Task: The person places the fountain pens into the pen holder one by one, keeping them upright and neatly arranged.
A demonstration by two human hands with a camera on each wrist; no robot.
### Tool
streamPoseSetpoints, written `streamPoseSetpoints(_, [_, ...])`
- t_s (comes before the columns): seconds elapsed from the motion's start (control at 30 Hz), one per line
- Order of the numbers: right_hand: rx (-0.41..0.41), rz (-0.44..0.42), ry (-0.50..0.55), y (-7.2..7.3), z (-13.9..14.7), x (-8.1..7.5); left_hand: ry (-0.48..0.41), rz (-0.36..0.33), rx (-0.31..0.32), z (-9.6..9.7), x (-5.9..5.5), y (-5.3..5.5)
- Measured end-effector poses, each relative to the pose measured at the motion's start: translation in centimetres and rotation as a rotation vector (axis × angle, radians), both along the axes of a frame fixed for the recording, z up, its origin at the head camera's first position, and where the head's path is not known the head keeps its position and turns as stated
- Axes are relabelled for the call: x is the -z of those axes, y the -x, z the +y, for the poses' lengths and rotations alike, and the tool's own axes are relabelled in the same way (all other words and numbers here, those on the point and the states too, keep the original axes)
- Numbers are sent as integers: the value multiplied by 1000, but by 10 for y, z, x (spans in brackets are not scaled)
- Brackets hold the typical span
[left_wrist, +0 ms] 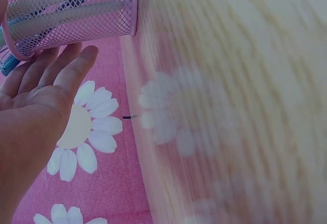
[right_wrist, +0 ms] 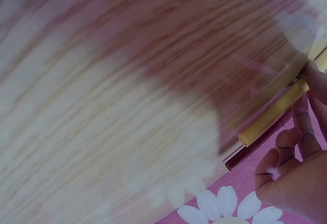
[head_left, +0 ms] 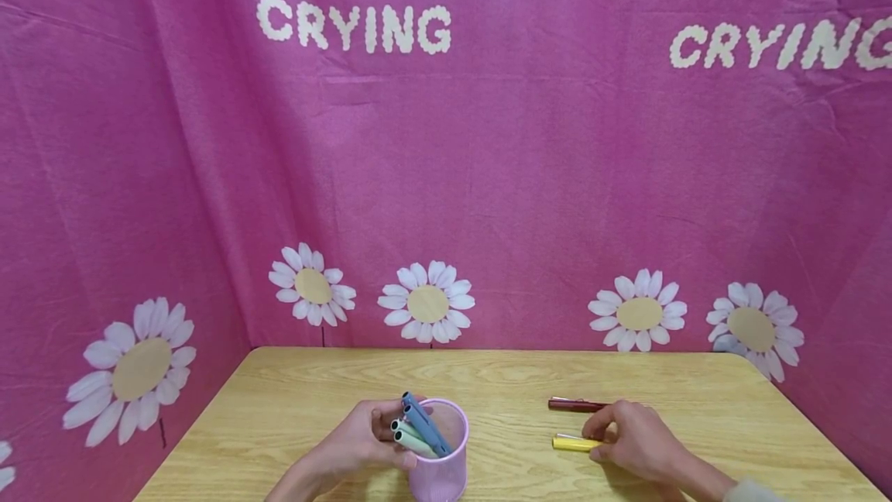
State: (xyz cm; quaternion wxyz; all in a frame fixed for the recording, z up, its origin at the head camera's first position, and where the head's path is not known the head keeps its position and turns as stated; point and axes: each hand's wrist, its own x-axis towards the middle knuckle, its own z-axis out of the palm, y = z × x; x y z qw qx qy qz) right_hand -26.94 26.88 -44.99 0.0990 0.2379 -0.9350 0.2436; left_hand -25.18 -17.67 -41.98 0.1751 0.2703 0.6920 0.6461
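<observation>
Yellow pen (head_left: 573,444) on the worktop (head_left: 502,378), nearer its right edge; I read the right hand's (head_left: 641,444) fingers as pinching it. Judged light, stiff, smooth; I'd favour mid-barrel. Left hand's (head_left: 351,440) fingers grip the pink mesh cup (head_left: 440,479), blue pens (head_left: 427,428) and green pens (head_left: 413,440) leaning inside. Dark red pen (head_left: 574,404), just beyond toward the far edge, may crowd the right fingers

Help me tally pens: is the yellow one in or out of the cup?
Out: in the head view the right hand pinches the yellow pen, well apart from the pink mesh cup.
</observation>
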Motion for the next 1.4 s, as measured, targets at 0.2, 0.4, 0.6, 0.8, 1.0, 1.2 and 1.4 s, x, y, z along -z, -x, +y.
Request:
streamPoseSetpoints(0.2, [-10, -6, -14, -2, 0, 0, 5, 2, 0, 0, 0, 0])
streamPoseSetpoints(0.4, [-33, 8, -22, -5, 1, -1, 7, -11, -22, 1, 0, -1])
streamPoseSetpoints(0.6, [-22, 21, -23, -5, -1, 0, -11, -5, -23, 1, 0, 0])
streamPoseSetpoints(0.8, [-24, 22, -34, -6, -4, -1, -8, -3, -13, 0, 1, 0])
streamPoseSetpoints(1.0, [-15, 1, -38, -7, -4, -2, -9, 1, 1, 0, 1, 1])
streamPoseSetpoints(1.2, [-21, -9, -30, -7, -5, -4, 1, -12, -18, 0, 2, 1])
streamPoseSetpoints(1.4, [-28, -11, -11, -9, -8, -11, 1, -8, -17, 0, 1, 1])
